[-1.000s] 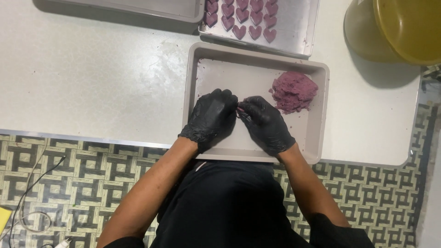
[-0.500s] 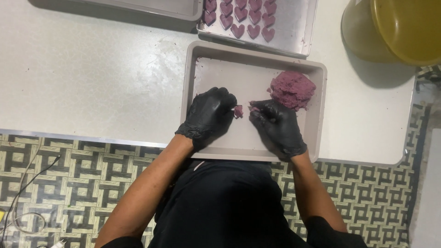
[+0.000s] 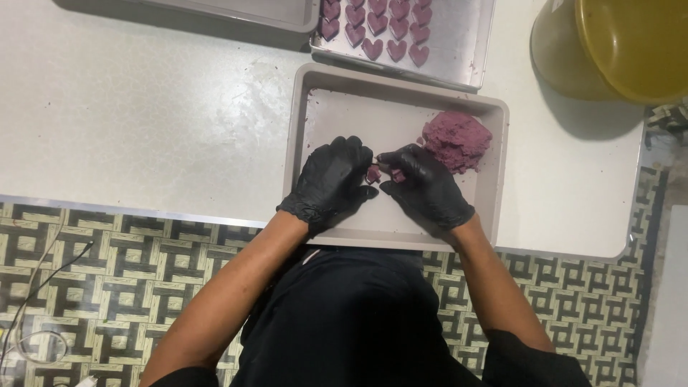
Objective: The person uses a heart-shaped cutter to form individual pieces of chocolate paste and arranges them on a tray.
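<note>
A small purple dough piece (image 3: 373, 174) sits pinched between the black-gloved left hand (image 3: 331, 183) and right hand (image 3: 424, 188), fingers closed on it, over a beige tray (image 3: 315, 100). A purple dough mound (image 3: 456, 140) lies just beside; heart-shaped pieces (image 3: 375, 29) fill a metal tray (image 3: 459, 43) beyond, near a yellow bucket (image 3: 609, 50).

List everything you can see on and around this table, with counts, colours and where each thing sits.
Beige rectangular tray: one, table centre.
Purple dough mound: one, tray's right end.
Small purple dough piece: one, between both hands.
Metal baking tray: one, behind the beige tray.
Purple heart-shaped pieces: rows, count cut off, on the metal tray.
Yellow plastic bucket: one, top right.
White table: one.
Patterned tile floor: below.
Left hand: black glove, grip on the piece.
Right hand: black glove, pinching it.
</note>
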